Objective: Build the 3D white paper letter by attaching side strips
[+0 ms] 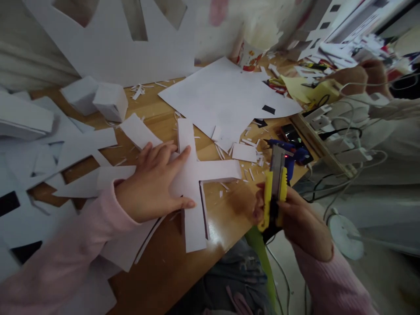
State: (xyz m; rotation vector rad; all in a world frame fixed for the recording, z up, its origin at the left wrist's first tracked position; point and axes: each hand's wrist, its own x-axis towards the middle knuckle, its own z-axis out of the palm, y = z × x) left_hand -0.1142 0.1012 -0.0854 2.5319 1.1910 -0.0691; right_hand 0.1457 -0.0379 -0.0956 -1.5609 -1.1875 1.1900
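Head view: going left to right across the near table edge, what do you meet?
The left hand pressing a white cross cutout → yellow utility knife gripped by the right hand → white plugs and cables.

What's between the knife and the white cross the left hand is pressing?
In the head view, just bare table with a few small white scraps between the knife in the right hand and the cross under the left hand.
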